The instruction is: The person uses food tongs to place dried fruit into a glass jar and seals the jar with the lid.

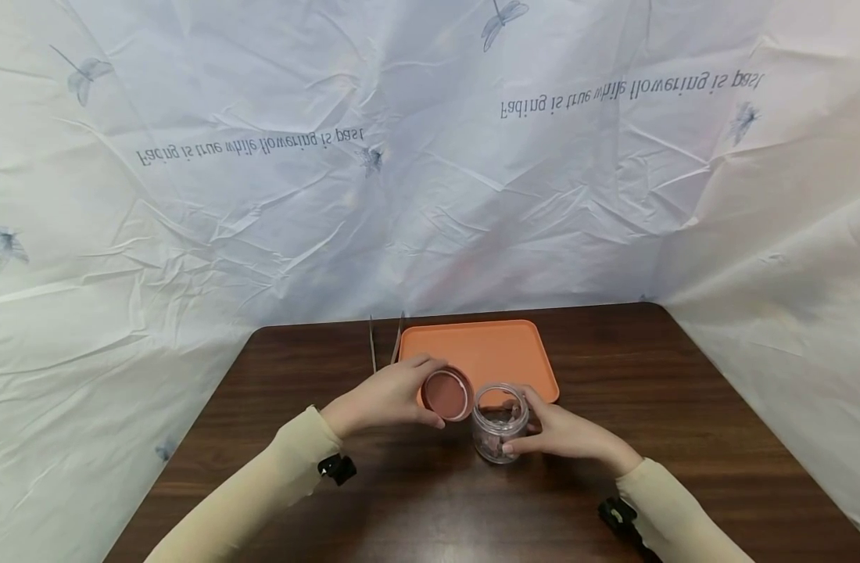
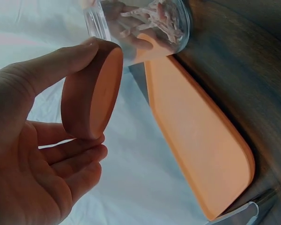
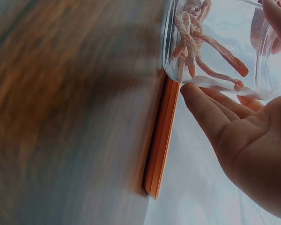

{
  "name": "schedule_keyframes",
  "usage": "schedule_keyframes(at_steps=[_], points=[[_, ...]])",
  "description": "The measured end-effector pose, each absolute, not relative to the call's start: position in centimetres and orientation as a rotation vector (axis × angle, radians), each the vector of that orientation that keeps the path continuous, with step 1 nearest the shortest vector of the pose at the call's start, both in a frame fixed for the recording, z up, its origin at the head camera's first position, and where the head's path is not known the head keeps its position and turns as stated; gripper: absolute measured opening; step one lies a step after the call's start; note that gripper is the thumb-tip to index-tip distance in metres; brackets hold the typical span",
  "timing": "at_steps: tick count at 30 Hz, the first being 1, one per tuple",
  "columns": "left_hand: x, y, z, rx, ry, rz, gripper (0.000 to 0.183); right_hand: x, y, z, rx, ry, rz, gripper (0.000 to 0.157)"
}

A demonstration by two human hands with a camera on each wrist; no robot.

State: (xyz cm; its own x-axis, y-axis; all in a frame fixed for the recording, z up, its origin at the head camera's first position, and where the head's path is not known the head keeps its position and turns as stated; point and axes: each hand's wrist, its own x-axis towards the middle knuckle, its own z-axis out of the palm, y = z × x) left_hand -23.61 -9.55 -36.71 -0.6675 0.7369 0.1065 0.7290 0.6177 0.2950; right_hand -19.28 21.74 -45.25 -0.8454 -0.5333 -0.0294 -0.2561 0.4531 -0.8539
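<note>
My left hand [image 1: 391, 395] pinches a round reddish-brown lid [image 1: 446, 395] between thumb and fingertips, its hollow inner side facing the head camera. In the left wrist view the lid [image 2: 86, 101] is seen edge-on, close by the jar's mouth. Just right of it, my right hand [image 1: 567, 432] grips a clear jar [image 1: 492, 447] around its side, with the thumb in front. The jar is upright and uncovered. Inside lie several pinkish, whitish-dusted strips [image 3: 222, 52], gathered mostly toward the bottom; their exact kind is unclear.
An orange tray [image 1: 479, 348] lies behind the hands on the dark wooden table [image 1: 641, 375]. Thin metal arms, likely tongs [image 1: 372, 344], stand at its left edge. A pale printed sheet [image 1: 430, 211] hangs behind the table and along its sides.
</note>
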Motion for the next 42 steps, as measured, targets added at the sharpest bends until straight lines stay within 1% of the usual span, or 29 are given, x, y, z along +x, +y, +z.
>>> schedule_keyframes(at_steps=[8, 14, 18, 24, 29, 32, 37, 39, 42], points=[[-23.3, -8.8, -35.9, 1.32, 2.809, 0.476, 0.091, -19.3, 21.8, -45.3, -0.673, 2.403, -1.347, 0.084], [-23.5, -7.6, -35.8, 1.466, 2.783, 0.556, 0.092, -19.4, 21.9, -45.4, -0.678, 2.375, -1.371, 0.084], [-23.8, -6.5, -36.1, 1.568, 2.756, 0.593, 0.088, -19.4, 21.9, -45.4, -0.686, 2.369, -1.376, 0.083], [-24.0, -4.4, -36.3, 1.66, 2.712, 0.572, 0.082, -19.3, 21.9, -45.2, -0.674, 2.366, -1.37, 0.087], [-24.6, -2.8, -36.8, 1.709, 2.631, 0.551, 0.068, -19.3, 21.7, -45.3, -0.63, 2.373, -1.349, 0.092], [-25.0, -2.4, -37.7, 1.648, 2.586, 0.627, 0.064, -19.3, 21.6, -45.4, -0.627, 2.336, -1.361, 0.094], [-24.9, -2.8, -39.1, 1.369, 2.43, 1.023, 0.065, -19.2, 21.6, -45.5, -0.65, 2.279, -1.351, 0.098], [-24.7, -2.9, -39.2, 1.315, 2.355, 1.155, 0.061, -19.2, 21.7, -45.5, -0.649, 2.286, -1.342, 0.1], [-24.7, -2.6, -39.1, 1.321, 2.265, 1.277, 0.05, -19.3, 21.8, -45.5, -0.638, 2.297, -1.346, 0.101]])
